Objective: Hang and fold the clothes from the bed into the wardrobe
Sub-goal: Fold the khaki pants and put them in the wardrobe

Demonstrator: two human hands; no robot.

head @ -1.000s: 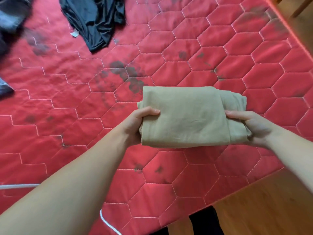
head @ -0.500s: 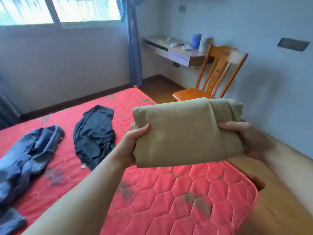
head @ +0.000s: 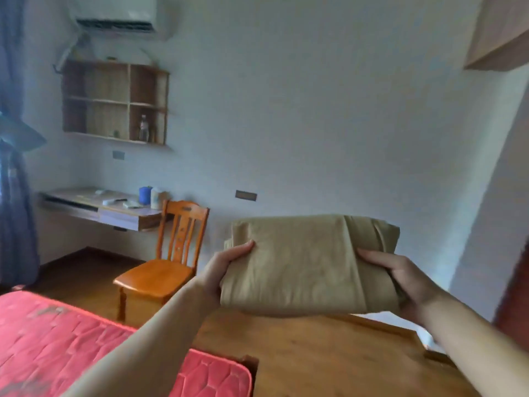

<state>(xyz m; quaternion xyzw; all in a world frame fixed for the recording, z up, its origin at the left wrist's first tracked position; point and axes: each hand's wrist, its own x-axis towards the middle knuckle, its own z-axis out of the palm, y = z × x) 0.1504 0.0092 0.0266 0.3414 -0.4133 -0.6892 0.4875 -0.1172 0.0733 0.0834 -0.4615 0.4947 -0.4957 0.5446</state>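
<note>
Two hands held one folded tan garment (head: 303, 262) up at chest height, clear of the red mattress (head: 57, 339), w/ open air all round it. Mattress corner sat lower left; its right edge ended just beside a wooden bed frame surface (head: 315, 353) that filled the lower centre. Beyond that, dark floor and a wooden chair (head: 163, 267) stood near the bed's far edge, left of the bundle. A wall desk (head: 100, 209) hung behind the chair, a wall shelf (head: 114, 101) above it, an AC unit (head: 117, 15) higher up. Pale wall was behind the garment; a wooden cabinet edge (head: 498, 32) showed top right.

Both forearms reached fwd and up from the bottom of the view, converging on the bundle. Left hand (head: 226, 270) gripped the garment's left end, thumb lying on top, fingers under and out of sight. Right hand (head: 400, 279) clasped the right end, fingers wrapped over the rolled edge.

Garment lay roughly level between the 2 grips, fold layers visible at the right end, front face smooth, bottom edge sagging slightly past the palms.
</note>
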